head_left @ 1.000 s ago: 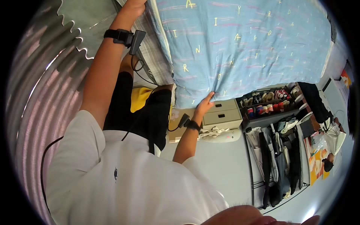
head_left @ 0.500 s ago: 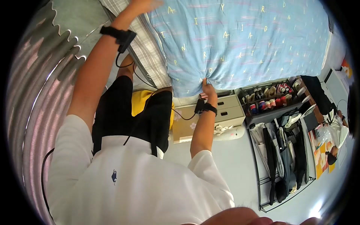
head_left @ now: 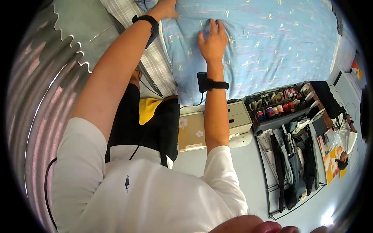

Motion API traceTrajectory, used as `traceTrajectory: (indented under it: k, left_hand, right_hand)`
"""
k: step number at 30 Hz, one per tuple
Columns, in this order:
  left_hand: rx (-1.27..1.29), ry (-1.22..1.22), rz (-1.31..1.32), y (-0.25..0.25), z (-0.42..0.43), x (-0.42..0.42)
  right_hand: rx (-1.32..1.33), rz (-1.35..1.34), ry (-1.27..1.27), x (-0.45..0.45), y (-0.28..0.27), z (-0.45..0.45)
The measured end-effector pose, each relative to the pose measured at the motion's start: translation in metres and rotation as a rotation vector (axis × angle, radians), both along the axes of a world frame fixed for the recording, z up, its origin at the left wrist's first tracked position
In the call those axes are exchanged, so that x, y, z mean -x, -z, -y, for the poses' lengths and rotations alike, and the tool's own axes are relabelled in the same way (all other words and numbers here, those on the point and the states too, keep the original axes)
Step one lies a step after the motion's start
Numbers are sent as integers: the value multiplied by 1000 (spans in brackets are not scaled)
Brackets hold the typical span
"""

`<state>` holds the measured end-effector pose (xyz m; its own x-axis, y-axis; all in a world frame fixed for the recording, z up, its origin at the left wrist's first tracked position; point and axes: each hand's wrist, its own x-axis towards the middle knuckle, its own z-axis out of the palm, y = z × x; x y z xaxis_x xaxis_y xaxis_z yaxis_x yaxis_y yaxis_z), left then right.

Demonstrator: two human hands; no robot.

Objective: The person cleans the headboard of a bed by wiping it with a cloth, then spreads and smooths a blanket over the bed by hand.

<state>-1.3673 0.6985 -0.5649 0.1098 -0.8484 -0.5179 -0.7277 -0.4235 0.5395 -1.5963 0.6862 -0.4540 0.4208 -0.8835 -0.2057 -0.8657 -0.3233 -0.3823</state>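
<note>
Now my right hand (head_left: 213, 44) is spread over the blue quilt (head_left: 272, 46), which stretches beneath and beyond it; to its left, my left hand (head_left: 166, 9) meets the edge, grip unclear.

A: So where's everything sitting?

B: The quilt (head_left: 268, 50) is out front, lying over the sheet (head_left: 157, 66), which sticks out on the left. Left hand (head_left: 165, 9) is at the quilt's left edge, right hand (head_left: 213, 43) is on it, further right.

A: And around that?

B: Curtain (head_left: 48, 132) far left. Drawers (head_left: 241, 123) by the quilt's near edge, shoe rack (head_left: 278, 119) just right of them, shoes (head_left: 278, 110) in it. Clothes (head_left: 280, 163) on the rack's near side.
</note>
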Motion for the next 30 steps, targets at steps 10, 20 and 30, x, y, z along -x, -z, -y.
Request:
traceTrajectory:
  k: [10, 20, 30]
  left_hand:
    - [175, -51, 88, 68, -12, 8]
    - [-180, 179, -87, -10, 14, -8]
    - [-240, 84, 37, -6, 21, -3]
  right_hand:
    - [-245, -511, 364, 133, 25, 22]
    - [-474, -527, 817, 250, 61, -6]
    - [-117, -201, 792, 361, 53, 39]
